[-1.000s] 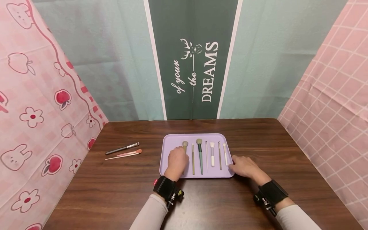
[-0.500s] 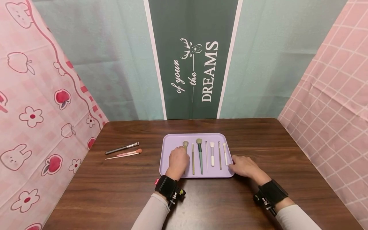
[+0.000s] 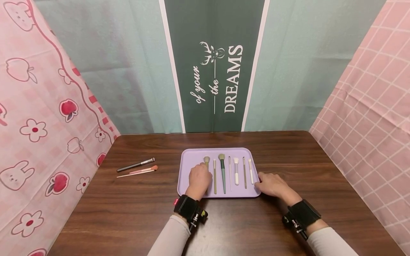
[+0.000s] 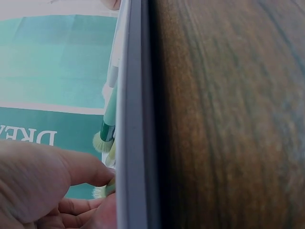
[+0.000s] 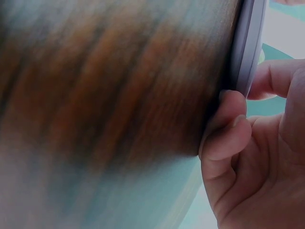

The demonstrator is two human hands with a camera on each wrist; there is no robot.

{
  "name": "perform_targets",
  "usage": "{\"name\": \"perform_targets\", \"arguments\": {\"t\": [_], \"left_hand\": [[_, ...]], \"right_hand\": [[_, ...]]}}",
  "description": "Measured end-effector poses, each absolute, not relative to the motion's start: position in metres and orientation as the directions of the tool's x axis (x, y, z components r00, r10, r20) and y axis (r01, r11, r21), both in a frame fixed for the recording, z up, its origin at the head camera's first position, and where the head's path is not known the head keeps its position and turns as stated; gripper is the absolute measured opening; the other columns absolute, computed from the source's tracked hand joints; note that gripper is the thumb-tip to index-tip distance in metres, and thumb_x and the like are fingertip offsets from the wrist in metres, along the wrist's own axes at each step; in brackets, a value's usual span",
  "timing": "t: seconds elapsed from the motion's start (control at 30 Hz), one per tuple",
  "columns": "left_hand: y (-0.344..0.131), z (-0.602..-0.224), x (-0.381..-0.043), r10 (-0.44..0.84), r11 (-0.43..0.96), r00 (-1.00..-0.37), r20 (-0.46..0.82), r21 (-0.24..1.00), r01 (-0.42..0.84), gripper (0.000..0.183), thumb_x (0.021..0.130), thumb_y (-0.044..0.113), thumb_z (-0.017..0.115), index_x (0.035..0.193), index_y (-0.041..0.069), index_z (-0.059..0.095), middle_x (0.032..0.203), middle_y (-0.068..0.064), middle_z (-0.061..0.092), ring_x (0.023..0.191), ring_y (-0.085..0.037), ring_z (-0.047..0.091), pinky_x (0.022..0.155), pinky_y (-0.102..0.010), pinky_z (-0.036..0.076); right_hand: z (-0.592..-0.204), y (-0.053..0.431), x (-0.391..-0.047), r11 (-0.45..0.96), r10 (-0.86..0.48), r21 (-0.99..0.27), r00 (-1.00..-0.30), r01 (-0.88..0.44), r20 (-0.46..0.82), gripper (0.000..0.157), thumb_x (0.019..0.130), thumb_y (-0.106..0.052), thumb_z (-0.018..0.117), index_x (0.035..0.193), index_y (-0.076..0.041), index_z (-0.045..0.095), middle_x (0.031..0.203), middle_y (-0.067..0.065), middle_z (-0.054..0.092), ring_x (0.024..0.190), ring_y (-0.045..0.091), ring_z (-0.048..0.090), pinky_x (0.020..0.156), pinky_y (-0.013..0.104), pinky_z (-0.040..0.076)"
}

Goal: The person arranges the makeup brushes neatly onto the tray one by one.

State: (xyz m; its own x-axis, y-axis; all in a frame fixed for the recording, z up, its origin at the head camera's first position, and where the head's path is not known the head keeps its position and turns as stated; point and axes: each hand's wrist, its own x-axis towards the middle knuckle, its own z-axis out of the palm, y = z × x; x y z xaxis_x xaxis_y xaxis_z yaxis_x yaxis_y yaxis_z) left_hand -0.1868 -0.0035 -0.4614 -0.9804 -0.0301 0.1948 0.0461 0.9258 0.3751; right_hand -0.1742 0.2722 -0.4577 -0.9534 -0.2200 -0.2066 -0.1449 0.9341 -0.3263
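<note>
A lilac tray [image 3: 189,158] lies on the table, with several makeup brushes set side by side in it. My left hand [image 3: 200,179] pinches the leftmost makeup brush [image 3: 206,160] between thumb and fingers; its handle is mostly covered by the hand. From the left wrist the thumb [image 4: 90,169] shows pressed to that brush, just behind the tray's rim. At the tray's near right corner, my right hand [image 3: 273,184] grips the rim. The right wrist view has the thumb [image 5: 269,81] over the rim and curled fingers [image 5: 228,143] against its outer side.
Left of the tray, a black-handled brush [image 3: 136,165] and two thinner pink and white brushes [image 3: 141,172] lie on the wooden table [image 3: 237,227]. A dark green brush [image 3: 222,174] lies near the tray's middle. Fabric curtains [image 3: 288,71] stand behind and at both sides.
My left hand has shifted very slightly to the right with the leftmost brush. The right hand and the tray stay practically where they were.
</note>
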Motion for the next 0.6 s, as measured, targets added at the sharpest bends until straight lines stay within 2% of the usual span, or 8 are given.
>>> {"name": "perform_targets", "arguments": {"t": [0.6], "left_hand": [[-0.0035, -0.4596, -0.1869, -0.04, 0.919, -0.984, 0.174, 0.394, 0.033, 0.027, 0.085, 0.021, 0.075, 0.085, -0.001, 0.06, 0.075, -0.018, 0.066, 0.07, -0.037, 0.068, 0.061, -0.044, 0.054]], "right_hand": [[-0.4573, 0.272, -0.1741, 0.934, -0.229, -0.322, -0.953, -0.158, -0.196, 0.016, 0.088, -0.027, 0.062, 0.09, -0.011, 0.059, 0.078, 0.002, 0.057, 0.07, 0.023, 0.052, 0.061, 0.037, 0.04]]}}
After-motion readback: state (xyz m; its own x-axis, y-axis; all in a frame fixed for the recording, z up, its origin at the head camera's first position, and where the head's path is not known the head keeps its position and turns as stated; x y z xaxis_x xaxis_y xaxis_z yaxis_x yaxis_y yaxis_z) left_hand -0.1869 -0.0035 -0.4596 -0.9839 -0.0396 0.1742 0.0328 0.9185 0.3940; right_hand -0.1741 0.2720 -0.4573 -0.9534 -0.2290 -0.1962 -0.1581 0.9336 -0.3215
